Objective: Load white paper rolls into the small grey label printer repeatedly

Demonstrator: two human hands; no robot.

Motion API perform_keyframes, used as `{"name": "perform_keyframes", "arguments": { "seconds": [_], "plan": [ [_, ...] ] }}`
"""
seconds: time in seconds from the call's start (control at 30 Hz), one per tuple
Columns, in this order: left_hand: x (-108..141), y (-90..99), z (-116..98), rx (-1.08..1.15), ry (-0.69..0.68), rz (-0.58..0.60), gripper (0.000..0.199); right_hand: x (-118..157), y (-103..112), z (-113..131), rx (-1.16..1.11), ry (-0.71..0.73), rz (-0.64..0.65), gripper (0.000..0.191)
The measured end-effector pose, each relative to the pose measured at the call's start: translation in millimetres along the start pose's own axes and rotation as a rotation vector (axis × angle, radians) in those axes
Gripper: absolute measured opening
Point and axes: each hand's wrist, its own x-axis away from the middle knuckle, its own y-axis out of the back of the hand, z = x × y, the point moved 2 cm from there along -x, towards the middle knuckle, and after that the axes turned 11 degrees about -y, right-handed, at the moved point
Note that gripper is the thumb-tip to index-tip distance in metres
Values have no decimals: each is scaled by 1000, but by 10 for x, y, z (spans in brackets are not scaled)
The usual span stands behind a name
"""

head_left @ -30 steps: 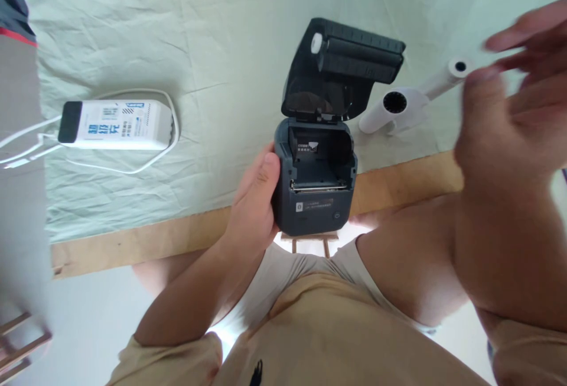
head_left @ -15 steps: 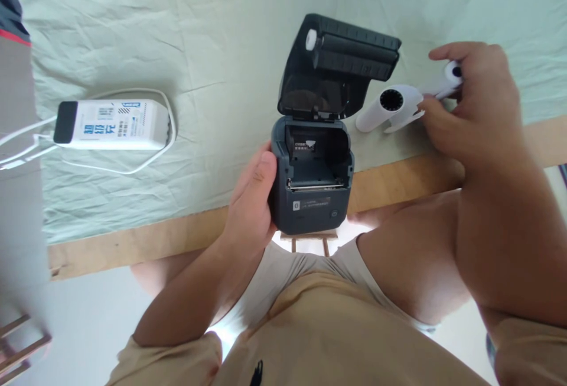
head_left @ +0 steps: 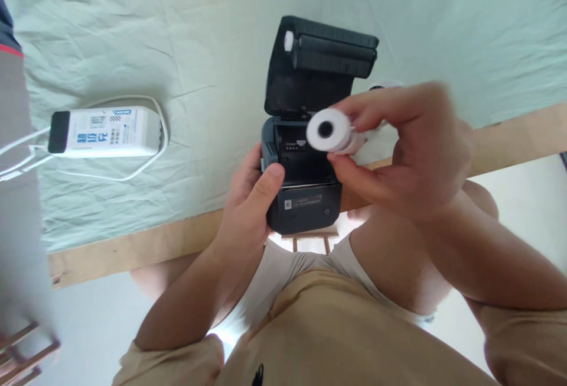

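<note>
A dark label printer [head_left: 305, 208] with its lid [head_left: 319, 58] swung up is held at the table's front edge. My left hand [head_left: 252, 197] grips its left side, thumb on the front rim. Between the thumb and fingers of my right hand [head_left: 398, 149] is a white paper roll [head_left: 339, 132] with a black core hole, over the right part of the printer's open compartment. Part of a white object [head_left: 390, 84] shows behind my right hand; the rest of it is hidden.
On the left of the green cloth [head_left: 199, 31] lies a white power strip [head_left: 110, 132] with a black end and a looped white cable. A wooden edge [head_left: 142, 250] runs along the table's front. Wooden furniture [head_left: 26, 350] stands at the lower left.
My right hand has come from the right to the printer with the white roll in its fingers. The printer has shifted slightly left, and my left thumb now lies over its rim.
</note>
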Motion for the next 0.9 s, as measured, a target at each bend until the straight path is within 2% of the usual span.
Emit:
{"name": "perform_keyframes", "arguments": {
  "seconds": [0.07, 0.13, 0.27, 0.4, 0.47, 0.57, 0.73, 0.9],
  "plan": [
    [2, 1, -8, -17, 2, 7, 31, -49, -29, 49, 9, 131, -57, 22],
    [3, -4, -22, -18, 1, 16, 29, -84, -60, 33, 11, 203, -73, 19],
    [-3, -21, -23, 26, -15, 15, 24, -92, -120, -21, 11, 241, -27, 19],
    [-10, -28, 7, 62, -6, 14, 26, -47, -98, 23, 8, 249, -128, 21],
    [-8, -24, 9, 63, -9, 6, 26, -10, -82, 62, -22, 302, -145, 17],
    [0, -10, -5, 46, -23, -10, 24, 47, -80, 95, -68, 396, -118, 11],
    [-5, 8, 1, 70, -11, 60, 26, 80, -74, 72, -51, 485, 44, 10],
    [-21, 35, 21, 115, 5, 73, 24, 115, 4, 93, -34, 551, 37, 18]
  ]
}}
